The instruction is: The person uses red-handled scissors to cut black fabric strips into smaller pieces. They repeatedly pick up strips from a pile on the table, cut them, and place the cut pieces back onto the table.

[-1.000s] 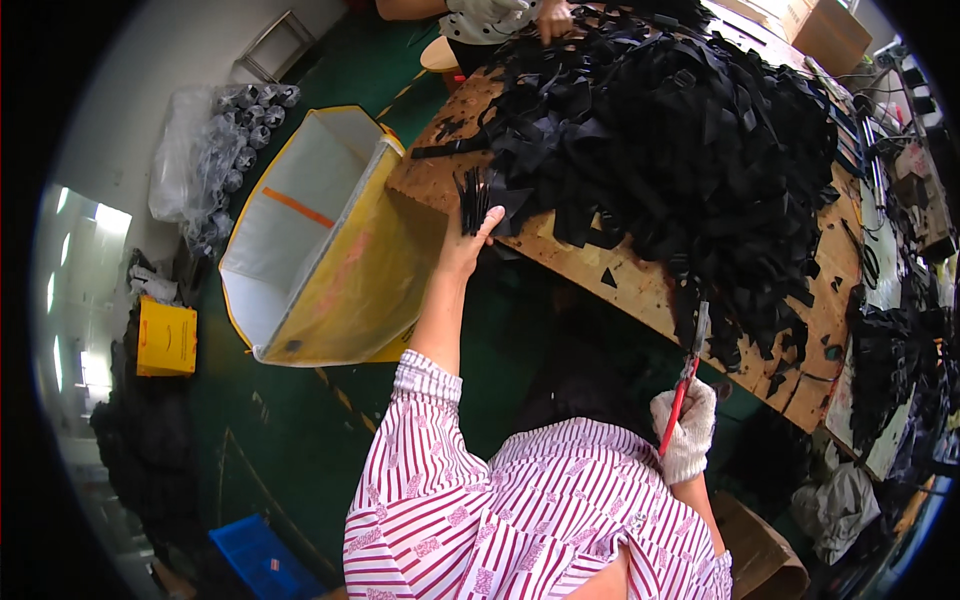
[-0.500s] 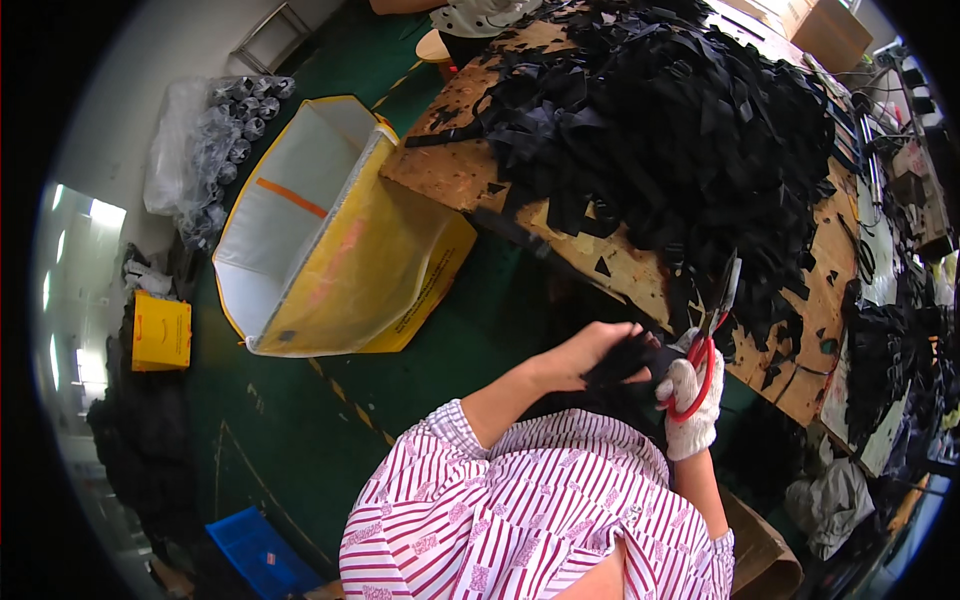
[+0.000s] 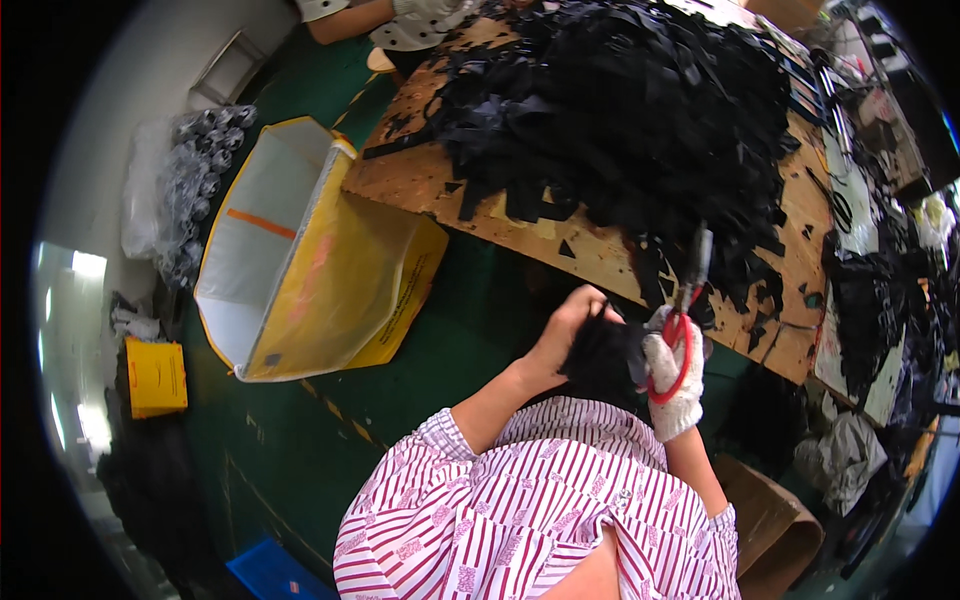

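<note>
My bare left hand (image 3: 572, 335) is closed around a bunch of black fabric (image 3: 598, 358) in front of my body, just off the near edge of the table. In a white knit glove, my right hand (image 3: 676, 392) grips a pair of scissors (image 3: 672, 362) by the red handles. The metal blades point away from me, toward the table, and look nearly together. The fabric reaches across to the gloved fingers; whether they pinch it too is hard to make out. Beyond the blades spreads a large heap of black fabric strips (image 3: 620, 120).
The worn wooden table (image 3: 400, 185) carries scattered black scraps. To its left stands a big yellow bag (image 3: 350, 285), its mouth gaping. At the far side another person's gloved hand (image 3: 425, 12) touches the heap. A cardboard box (image 3: 765, 520) sits by my right side; a blue panel (image 3: 275, 572) lies lower left.
The black bunch now hangs longer and wider between my hands. The scissors' blades have turned more upright. The whole view has shifted, and more of the other person's arm shows.
</note>
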Motion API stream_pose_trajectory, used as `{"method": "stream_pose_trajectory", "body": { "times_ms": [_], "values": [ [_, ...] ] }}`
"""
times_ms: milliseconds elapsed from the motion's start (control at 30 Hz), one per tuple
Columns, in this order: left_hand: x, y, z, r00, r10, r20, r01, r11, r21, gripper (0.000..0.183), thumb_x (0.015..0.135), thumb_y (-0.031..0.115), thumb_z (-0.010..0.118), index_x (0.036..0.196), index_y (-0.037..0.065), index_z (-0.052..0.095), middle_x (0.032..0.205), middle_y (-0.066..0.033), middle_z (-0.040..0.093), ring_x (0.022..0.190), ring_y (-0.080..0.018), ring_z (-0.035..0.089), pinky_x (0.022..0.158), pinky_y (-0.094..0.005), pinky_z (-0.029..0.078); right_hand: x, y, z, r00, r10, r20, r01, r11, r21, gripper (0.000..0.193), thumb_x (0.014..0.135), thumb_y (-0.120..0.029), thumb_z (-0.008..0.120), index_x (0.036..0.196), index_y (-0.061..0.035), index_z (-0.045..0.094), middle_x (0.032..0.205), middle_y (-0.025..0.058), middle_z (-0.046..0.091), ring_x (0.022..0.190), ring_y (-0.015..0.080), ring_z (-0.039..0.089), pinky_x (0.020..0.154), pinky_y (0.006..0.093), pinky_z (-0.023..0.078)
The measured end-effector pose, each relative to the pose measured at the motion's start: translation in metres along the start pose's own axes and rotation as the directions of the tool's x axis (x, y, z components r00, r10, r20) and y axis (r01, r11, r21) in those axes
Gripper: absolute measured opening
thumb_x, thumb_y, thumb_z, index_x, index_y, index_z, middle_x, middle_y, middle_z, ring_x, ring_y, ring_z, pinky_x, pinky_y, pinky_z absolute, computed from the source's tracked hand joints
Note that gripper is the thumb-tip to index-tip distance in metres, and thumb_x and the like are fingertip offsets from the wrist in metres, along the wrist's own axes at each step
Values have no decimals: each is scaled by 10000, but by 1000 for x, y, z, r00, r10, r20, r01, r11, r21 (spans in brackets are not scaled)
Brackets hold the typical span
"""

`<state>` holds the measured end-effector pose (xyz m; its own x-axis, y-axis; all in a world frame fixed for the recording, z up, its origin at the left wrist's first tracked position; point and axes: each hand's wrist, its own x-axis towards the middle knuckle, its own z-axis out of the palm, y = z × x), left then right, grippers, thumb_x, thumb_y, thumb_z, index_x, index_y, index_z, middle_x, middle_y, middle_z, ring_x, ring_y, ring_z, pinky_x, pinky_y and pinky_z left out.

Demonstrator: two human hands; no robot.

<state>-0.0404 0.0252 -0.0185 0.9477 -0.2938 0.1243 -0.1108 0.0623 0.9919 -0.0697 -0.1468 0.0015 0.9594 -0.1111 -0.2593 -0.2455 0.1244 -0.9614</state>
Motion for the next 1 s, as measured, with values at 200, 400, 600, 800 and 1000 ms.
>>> {"method": "stream_pose_trajectory", "body": {
  "times_ms": [200, 400, 600, 800, 1000],
  "values": [
    [0, -4, -11, 982, -190, -19, 172, 921, -351, 241, 932, 177, 504, 1117, 24, 511, 940, -48, 586, 856, -106, 571, 777, -229, 437, -21, 17, -16, 992, 79, 101, -74, 996, -44, 512, 730, -30, 720, 1135, -10, 407, 859, 14, 509, 723, 68, 488, 668, 218, 445],
    [11, 2, 2, 869, -388, -306, 253, 881, -399, 136, 869, 132, 640, 933, 27, 582, 685, -19, 576, 584, -89, 558, 488, -210, 386, -35, 40, -35, 977, 156, 143, -113, 956, -271, 566, 732, -144, 714, 1175, 14, 398, 888, 44, 520, 751, 111, 505, 715, 259, 457],
    [14, -4, 7, 871, -332, -363, 189, 907, -375, 137, 887, 157, 617, 920, 30, 578, 710, -28, 591, 591, -78, 551, 507, -196, 391, -37, 34, -37, 958, 159, 236, -43, 900, -433, 579, 740, -205, 694, 1199, -10, 400, 854, 91, 564, 736, 190, 573, 701, 317, 474],
    [11, -2, 11, 890, -367, -271, 299, 918, -262, 155, 888, 145, 610, 975, 29, 554, 748, -38, 584, 638, -97, 571, 522, -206, 413, -31, 56, -35, 968, 133, 212, -40, 918, -394, 562, 735, -225, 691, 1177, -20, 411, 833, 86, 574, 689, 196, 579, 672, 314, 476],
    [7, -3, 18, 887, -391, -247, 346, 915, -206, 165, 886, 173, 612, 961, 42, 544, 712, 3, 547, 612, -69, 553, 495, -194, 402, -28, 60, -31, 975, 78, 210, 5, 931, -366, 479, 761, -75, 598, 1179, -13, 373, 764, 25, 500, 615, 107, 501, 585, 244, 442]
  ]
}}
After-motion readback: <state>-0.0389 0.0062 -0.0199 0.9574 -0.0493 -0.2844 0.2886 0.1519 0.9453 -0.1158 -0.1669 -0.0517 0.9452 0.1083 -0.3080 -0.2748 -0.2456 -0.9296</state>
